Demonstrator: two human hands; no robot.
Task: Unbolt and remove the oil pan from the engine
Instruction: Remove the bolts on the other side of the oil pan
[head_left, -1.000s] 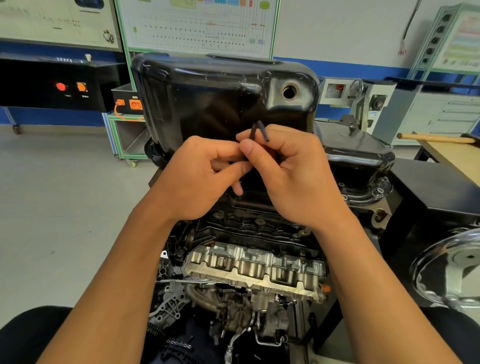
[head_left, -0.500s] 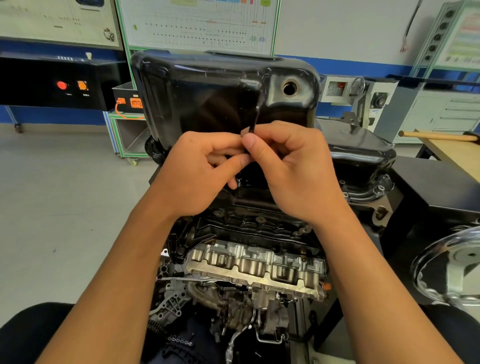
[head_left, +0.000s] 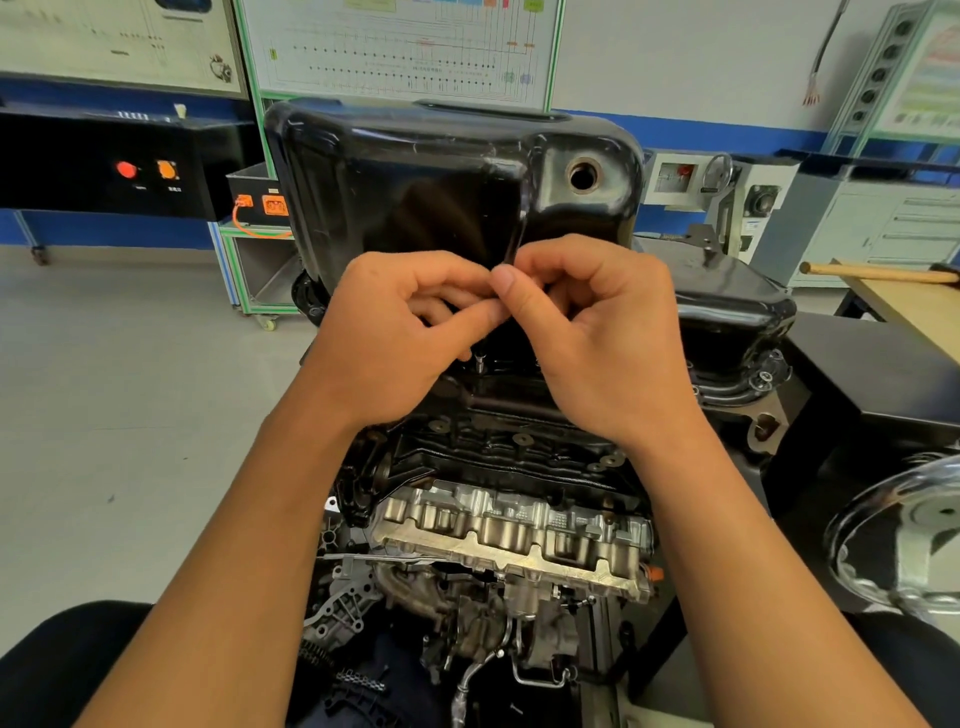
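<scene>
Engine: bare metal and black castings, centre of the scene, its near end low between the forearms.
Oil pan: glossy black, seated on the far upper end of the engine, directly behind both hands.
Handwheel: chromed, near right, apart from the engine.
Left hand: fingers curled, thumb pinching the thin dark tool.
Right hand: fingers curled, thumb tip touching the left thumb, pinching the same tool.
Thin dark tool: rises from between the thumbs, in front of the pan wall.
Drain hole: open, pan's far right corner
</scene>
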